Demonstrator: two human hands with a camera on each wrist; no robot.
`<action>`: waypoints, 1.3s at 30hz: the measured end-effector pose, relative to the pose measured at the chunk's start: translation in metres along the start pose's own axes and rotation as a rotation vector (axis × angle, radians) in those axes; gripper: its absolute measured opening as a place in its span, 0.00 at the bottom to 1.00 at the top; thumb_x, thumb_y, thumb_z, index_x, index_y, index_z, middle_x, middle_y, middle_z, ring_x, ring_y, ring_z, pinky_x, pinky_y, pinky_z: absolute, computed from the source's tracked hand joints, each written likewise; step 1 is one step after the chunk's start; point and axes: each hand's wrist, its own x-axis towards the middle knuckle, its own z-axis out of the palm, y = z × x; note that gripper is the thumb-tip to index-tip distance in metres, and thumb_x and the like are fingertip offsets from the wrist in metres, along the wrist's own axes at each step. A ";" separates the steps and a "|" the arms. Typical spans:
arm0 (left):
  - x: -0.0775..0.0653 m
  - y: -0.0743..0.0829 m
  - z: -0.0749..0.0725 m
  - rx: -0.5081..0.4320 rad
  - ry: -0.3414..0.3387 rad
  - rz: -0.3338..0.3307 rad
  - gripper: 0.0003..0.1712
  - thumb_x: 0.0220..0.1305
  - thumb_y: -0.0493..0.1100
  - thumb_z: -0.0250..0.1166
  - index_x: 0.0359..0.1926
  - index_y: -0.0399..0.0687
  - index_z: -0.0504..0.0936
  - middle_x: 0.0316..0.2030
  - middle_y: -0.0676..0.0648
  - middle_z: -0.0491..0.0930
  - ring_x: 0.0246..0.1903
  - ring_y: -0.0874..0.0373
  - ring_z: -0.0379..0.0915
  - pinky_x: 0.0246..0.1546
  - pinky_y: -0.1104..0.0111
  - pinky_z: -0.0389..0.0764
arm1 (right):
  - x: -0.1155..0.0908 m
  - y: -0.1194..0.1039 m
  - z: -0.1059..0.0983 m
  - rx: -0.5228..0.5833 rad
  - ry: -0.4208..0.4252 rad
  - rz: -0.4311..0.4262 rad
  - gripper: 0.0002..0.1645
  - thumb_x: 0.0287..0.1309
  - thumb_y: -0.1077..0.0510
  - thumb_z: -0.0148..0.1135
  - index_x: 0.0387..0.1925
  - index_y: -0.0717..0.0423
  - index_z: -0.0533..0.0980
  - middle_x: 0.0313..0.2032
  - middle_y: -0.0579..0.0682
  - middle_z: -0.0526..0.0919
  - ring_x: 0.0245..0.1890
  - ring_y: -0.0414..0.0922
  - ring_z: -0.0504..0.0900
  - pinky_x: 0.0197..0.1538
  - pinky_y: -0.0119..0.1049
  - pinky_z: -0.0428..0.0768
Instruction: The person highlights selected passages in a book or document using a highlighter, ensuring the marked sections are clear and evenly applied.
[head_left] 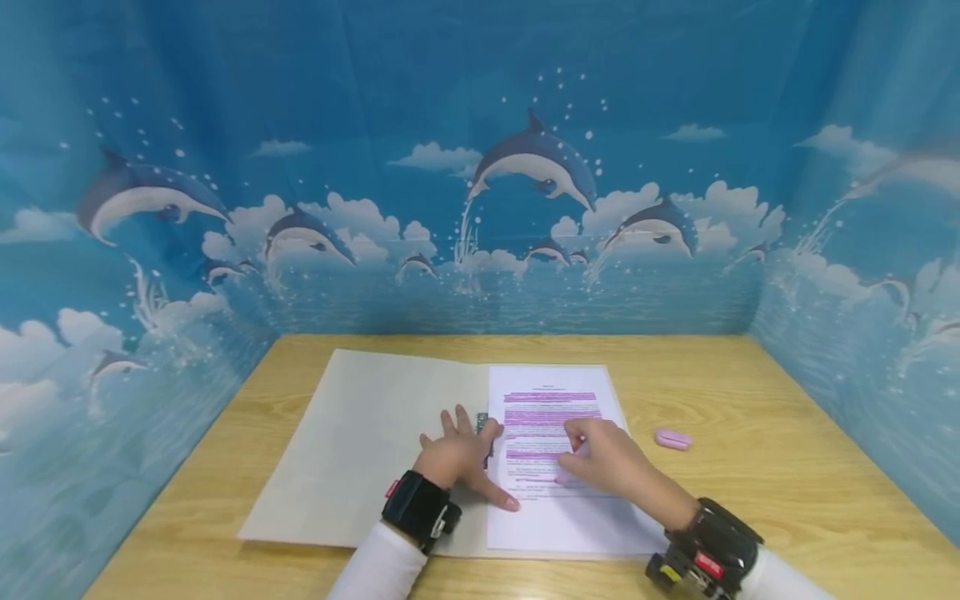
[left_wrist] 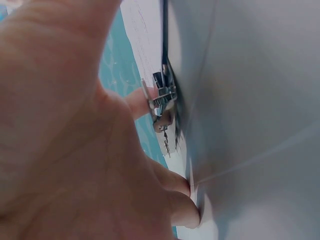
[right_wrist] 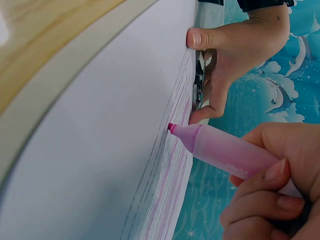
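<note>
My right hand (head_left: 611,457) grips a pink highlighter (right_wrist: 227,150), its tip at a line of print low on the white printed sheet (head_left: 555,525). Pink bands run over several lines higher up. My left hand (head_left: 459,458) is spread over the folder's spine, thumb and a fingertip on the sheet's left edge, the other fingers on the blank cover. Partly hidden beneath that hand is a metal clip (left_wrist: 162,95), which holds the paper in the open folder (head_left: 360,450).
The highlighter's pink cap (head_left: 672,439) lies on the wooden table (head_left: 720,392), right of the folder. A blue dolphin-print curtain (head_left: 375,167) stands behind the table and along both sides.
</note>
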 end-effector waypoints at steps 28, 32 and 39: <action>0.001 -0.002 0.000 -0.021 -0.018 0.015 0.73 0.17 0.79 0.68 0.69 0.61 0.52 0.71 0.26 0.40 0.67 0.26 0.32 0.56 0.24 0.51 | -0.020 0.034 -0.024 0.001 0.041 0.019 0.20 0.42 0.61 0.65 0.13 0.51 0.60 0.12 0.41 0.58 0.12 0.34 0.57 0.14 0.23 0.53; 0.001 -0.002 0.000 -0.023 -0.022 0.016 0.72 0.17 0.78 0.68 0.69 0.61 0.53 0.71 0.26 0.40 0.67 0.26 0.32 0.56 0.24 0.51 | -0.022 0.035 -0.026 -0.008 0.043 0.035 0.20 0.42 0.60 0.65 0.13 0.51 0.60 0.12 0.41 0.58 0.12 0.35 0.58 0.15 0.24 0.54; 0.000 -0.002 0.000 -0.036 -0.019 0.027 0.71 0.18 0.78 0.69 0.69 0.62 0.53 0.71 0.26 0.39 0.67 0.25 0.31 0.56 0.24 0.50 | -0.023 0.037 -0.027 -0.022 0.056 0.028 0.19 0.42 0.61 0.64 0.14 0.51 0.60 0.13 0.42 0.57 0.13 0.35 0.58 0.15 0.25 0.55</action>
